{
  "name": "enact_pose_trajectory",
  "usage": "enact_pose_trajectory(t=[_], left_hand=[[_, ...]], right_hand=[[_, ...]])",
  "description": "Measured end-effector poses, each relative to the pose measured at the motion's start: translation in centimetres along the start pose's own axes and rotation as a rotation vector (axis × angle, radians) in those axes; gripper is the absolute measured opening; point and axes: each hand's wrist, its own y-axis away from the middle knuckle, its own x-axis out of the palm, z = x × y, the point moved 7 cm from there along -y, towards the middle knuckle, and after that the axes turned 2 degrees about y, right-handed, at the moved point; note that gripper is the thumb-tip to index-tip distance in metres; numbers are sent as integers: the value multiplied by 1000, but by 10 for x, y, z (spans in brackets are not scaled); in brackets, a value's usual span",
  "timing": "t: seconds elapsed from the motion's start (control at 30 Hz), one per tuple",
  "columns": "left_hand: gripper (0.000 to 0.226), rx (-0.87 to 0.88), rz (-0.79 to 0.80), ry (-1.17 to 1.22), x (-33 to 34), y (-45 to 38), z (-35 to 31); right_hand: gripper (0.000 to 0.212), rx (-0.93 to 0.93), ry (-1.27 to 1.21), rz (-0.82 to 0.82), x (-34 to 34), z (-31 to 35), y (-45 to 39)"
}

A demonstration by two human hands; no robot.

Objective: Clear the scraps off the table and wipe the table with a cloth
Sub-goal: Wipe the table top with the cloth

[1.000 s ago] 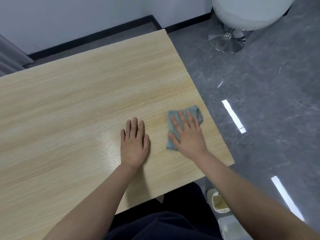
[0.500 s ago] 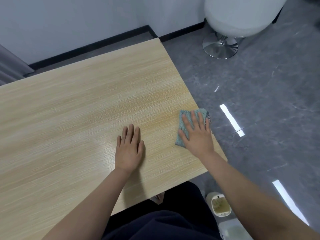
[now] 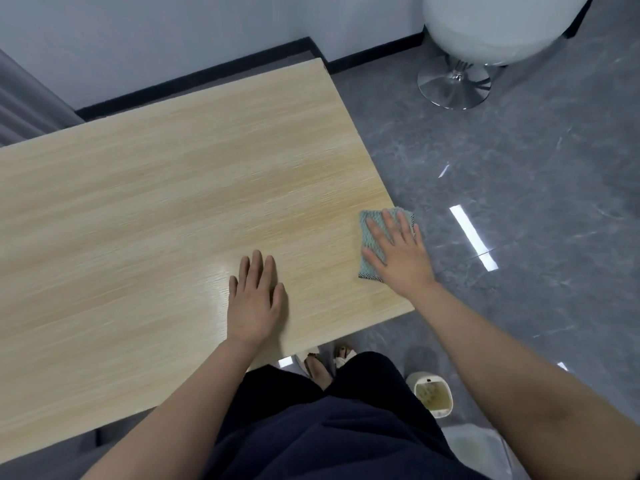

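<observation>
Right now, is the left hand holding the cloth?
No: the left hand lies flat on the bare table, while the right hand presses the cloth at the table's right edge.

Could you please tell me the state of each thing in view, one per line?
cloth: folded, flat at the table's right edge, corner overhanging
right hand: fingers straight, pressing the cloth
left hand: flat on the table
table: no scraps visible
bin: on the floor, open

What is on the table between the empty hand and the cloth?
Nothing: the head view shows only bare table between the left hand and the cloth.
</observation>
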Motion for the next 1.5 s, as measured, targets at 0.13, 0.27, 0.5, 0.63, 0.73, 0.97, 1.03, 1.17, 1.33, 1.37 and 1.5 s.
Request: enact_pose_trajectory(t=[0.13, 0.27, 0.5, 0.63, 0.73, 0.97, 1.03, 1.17, 1.33, 1.37, 1.5], left_hand=[[62, -29, -11, 15, 4, 13, -1], [55, -29, -27, 25, 5, 17, -1], [54, -39, -10, 41, 7, 23, 0], [53, -20, -21, 40, 11, 36, 3], [52, -21, -30, 43, 14, 42, 4], [63, -26, -48, 56, 16, 43, 3], [56, -37, -45, 61, 16, 43, 3], [52, -50, -49, 65, 16, 43, 2], [52, -55, -64, 83, 18, 44, 1], [52, -49, -73, 87, 17, 44, 1], [51, -46, -72, 82, 18, 45, 2]], right_hand=[[65, -8, 52, -49, 6, 17, 15], [62, -234, 66, -91, 24, 59, 62], [66, -229, 65, -48, 12, 13, 45], [62, -11, -62, 22, 3, -20, 20], [64, -17, -4, -49, 8, -11, 34], [60, -106, 47, -113, 24, -9, 94], [61, -111, 45, -101, 23, -12, 88], [68, -39, -31, -67, 17, -19, 61], [68, -1, -3, -58, 15, -14, 56], [67, -18, 18, -86, 17, -10, 63], [61, -112, 59, -113, 26, 18, 97]])
